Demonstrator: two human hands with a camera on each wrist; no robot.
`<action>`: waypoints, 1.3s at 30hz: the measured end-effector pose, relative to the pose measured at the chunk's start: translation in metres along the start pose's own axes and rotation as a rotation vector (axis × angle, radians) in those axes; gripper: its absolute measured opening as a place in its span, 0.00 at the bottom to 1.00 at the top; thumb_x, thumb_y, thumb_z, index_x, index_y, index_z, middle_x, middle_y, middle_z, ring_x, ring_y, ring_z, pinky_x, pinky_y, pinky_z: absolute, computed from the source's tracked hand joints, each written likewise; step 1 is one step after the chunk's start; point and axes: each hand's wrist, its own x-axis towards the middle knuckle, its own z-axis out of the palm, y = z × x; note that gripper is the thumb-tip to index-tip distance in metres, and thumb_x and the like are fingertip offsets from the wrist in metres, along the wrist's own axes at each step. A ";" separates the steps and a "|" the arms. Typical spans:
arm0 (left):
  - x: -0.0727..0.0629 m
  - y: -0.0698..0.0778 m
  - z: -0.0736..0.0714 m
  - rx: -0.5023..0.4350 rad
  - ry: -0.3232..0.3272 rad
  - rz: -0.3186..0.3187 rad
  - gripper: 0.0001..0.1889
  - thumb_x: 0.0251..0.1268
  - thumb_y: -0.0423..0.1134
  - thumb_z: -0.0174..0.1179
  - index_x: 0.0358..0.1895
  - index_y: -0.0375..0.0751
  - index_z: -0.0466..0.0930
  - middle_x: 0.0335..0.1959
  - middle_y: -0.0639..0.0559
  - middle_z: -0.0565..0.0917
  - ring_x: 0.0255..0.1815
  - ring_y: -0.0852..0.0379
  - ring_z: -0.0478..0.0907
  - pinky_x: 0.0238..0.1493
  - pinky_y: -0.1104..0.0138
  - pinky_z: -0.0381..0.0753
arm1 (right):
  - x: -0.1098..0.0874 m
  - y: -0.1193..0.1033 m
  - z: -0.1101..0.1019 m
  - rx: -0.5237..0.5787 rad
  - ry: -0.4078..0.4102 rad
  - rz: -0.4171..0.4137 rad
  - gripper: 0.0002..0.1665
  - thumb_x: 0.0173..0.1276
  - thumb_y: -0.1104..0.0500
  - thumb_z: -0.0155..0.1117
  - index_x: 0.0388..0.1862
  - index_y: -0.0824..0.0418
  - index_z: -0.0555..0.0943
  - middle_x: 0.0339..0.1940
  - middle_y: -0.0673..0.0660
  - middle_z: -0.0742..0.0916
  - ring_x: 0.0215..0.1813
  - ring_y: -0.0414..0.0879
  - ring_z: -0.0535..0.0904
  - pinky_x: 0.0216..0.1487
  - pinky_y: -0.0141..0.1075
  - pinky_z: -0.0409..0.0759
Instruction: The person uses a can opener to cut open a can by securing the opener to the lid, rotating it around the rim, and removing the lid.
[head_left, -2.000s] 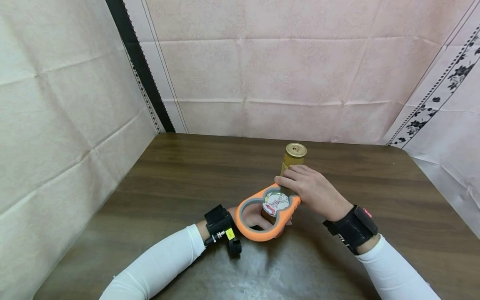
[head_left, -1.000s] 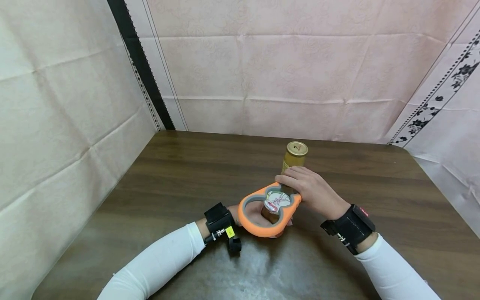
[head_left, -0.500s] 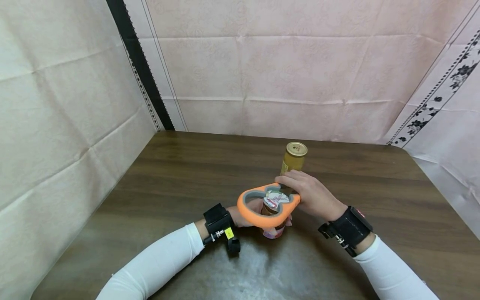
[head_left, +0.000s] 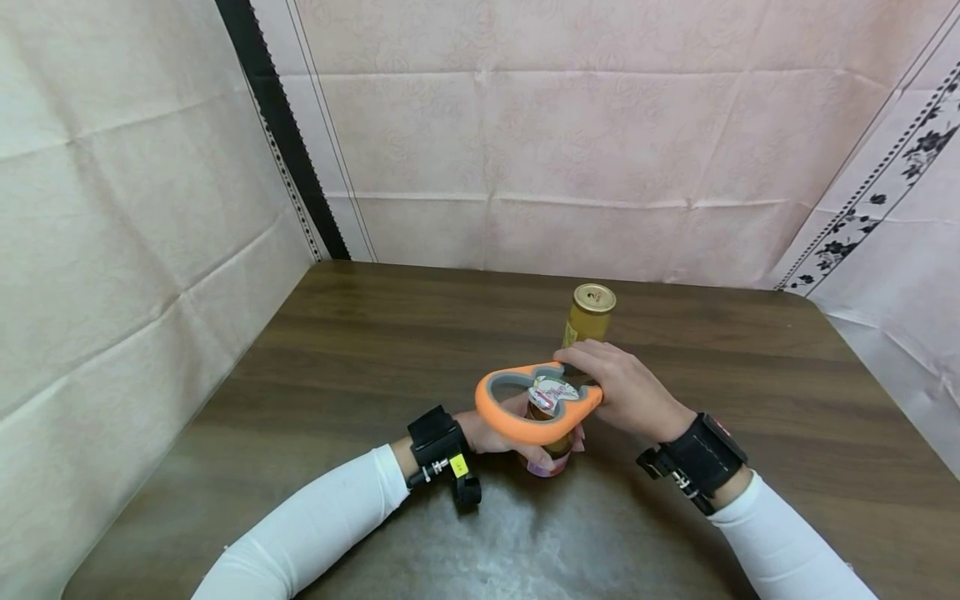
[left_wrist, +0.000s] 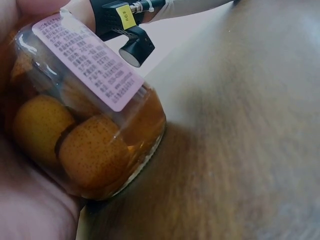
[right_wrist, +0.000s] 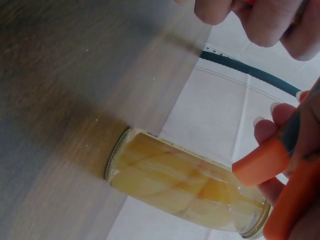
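My left hand [head_left: 495, 435] grips a glass jar [left_wrist: 95, 150] of round brown fruit in amber liquid, with a pink label. It is tilted in the left wrist view; I cannot tell whether its base touches the table. An orange jar opener [head_left: 517, 432] with a grey inner lining surrounds the jar's printed white lid [head_left: 551, 393]. My right hand [head_left: 626, 383] holds the opener's two handle ends, which stand a little apart. In the right wrist view fingers wrap the orange handles [right_wrist: 262, 165]. The left fingers are partly hidden behind the opener and jar.
A second jar [head_left: 588, 321], with a gold lid and pale yellow fruit pieces, stands upright just behind my right hand. The brown wooden table [head_left: 360, 358] ends at a cloth-covered wall [head_left: 585, 167]. Another cloth [head_left: 150, 292] hangs along the left.
The opener's rounded end has risen and tipped away, so more of the jar's lower body shows beneath it. My right wrist has turned slightly. The left arm is almost unmoved.
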 end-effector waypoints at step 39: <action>-0.002 -0.001 0.000 -0.057 0.021 -0.053 0.31 0.59 0.34 0.70 0.61 0.22 0.67 0.57 0.36 0.78 0.58 0.60 0.80 0.69 0.63 0.74 | -0.003 0.000 0.001 0.534 -0.009 0.291 0.15 0.54 0.79 0.55 0.37 0.65 0.80 0.27 0.54 0.82 0.27 0.41 0.74 0.32 0.33 0.71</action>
